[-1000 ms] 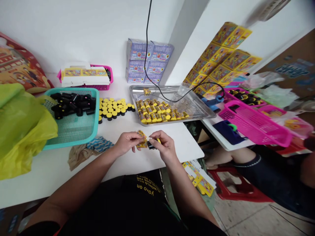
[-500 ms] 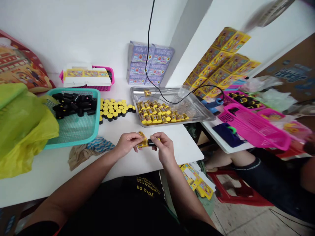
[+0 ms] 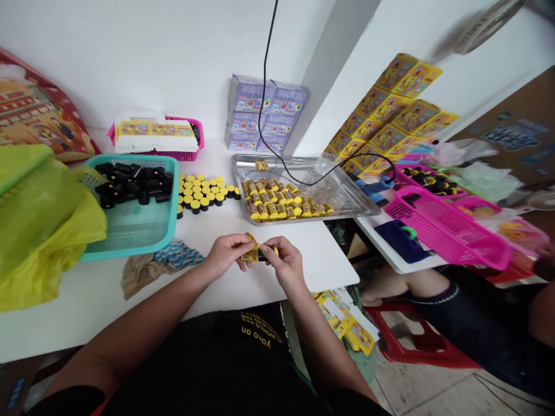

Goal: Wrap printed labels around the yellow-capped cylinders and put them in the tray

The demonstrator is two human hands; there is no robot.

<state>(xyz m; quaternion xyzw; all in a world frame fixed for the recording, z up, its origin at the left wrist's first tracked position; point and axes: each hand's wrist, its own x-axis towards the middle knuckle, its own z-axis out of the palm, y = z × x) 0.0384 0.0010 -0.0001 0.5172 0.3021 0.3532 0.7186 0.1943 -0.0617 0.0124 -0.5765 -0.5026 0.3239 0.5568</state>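
Above the white table's front edge, my left hand (image 3: 225, 254) pinches a small yellow printed wrapper (image 3: 250, 252) between thumb and fingers. Close against it on the right, my right hand (image 3: 284, 260) is closed on a small black container (image 3: 262, 255) with a yellow cap. The container lies sideways, its black end at the wrapper; whether it has entered the wrapper I cannot tell. Behind my hands, a metal tray (image 3: 355, 203) holds many yellow wrapped containers (image 3: 273, 199). Left of the tray, black containers with yellow caps (image 3: 203, 190) stand in a cluster.
A teal basket (image 3: 143, 231) with black containers and a yellow plastic bag (image 3: 52, 231) are at left, a cloth (image 3: 143, 271) nearby. Purple boxes (image 3: 269, 112) stand behind. A black cable (image 3: 265, 69) hangs over the tray. At right are pink baskets (image 3: 455, 231) and a seated person's leg.
My right hand has turned the black container sideways and brought it left against the wrapper. My left hand keeps its pinch. The view has shifted slightly.
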